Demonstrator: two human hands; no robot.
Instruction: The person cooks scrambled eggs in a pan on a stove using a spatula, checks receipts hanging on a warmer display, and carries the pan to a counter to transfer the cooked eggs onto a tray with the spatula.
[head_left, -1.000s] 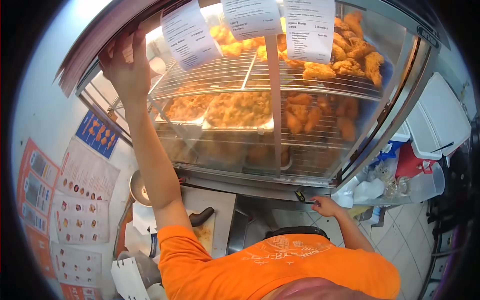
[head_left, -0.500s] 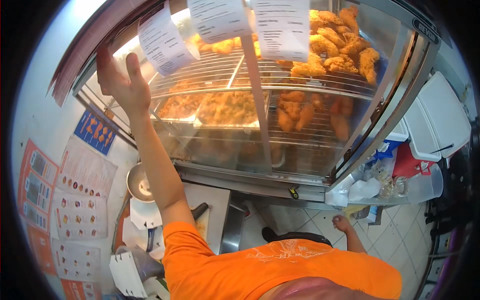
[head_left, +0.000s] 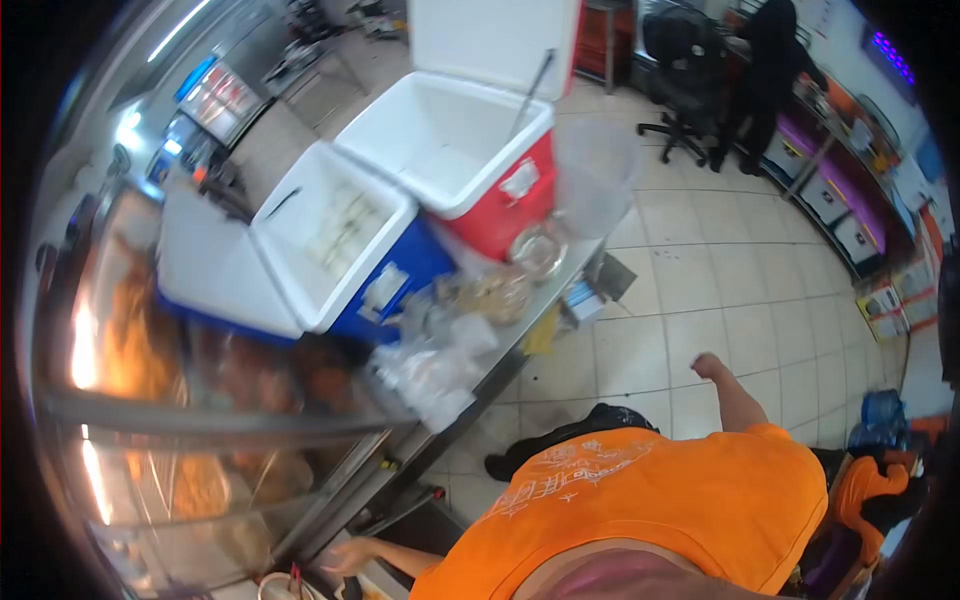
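Observation:
My left hand (head_left: 347,556) is low at the left, below the heated glass cabinet (head_left: 240,412), with its fingers apart and nothing seen in them. Just beside it are a metal bowl (head_left: 284,586) and a dark handle (head_left: 351,588). Over the tiled floor at the right hangs my right hand (head_left: 708,366), its fingers curled closed; nothing shows in it. Ahead of me stand a blue cooler (head_left: 412,290) and a red cooler (head_left: 505,200), both with lids raised. Pale pieces, too blurred to name, lie inside the blue one.
Plastic bags (head_left: 435,372) and a clear tub (head_left: 592,175) crowd the counter edge by the coolers. A person in black (head_left: 762,80) stands at the far right near an office chair (head_left: 684,65) and a shelf unit (head_left: 815,180). Water bottles (head_left: 880,420) stand at the right.
My view has swung right, from the cabinet of fried chicken to the coolers and room. My left hand has come down from the cabinet's upper left corner. The right hand remains low and closed.

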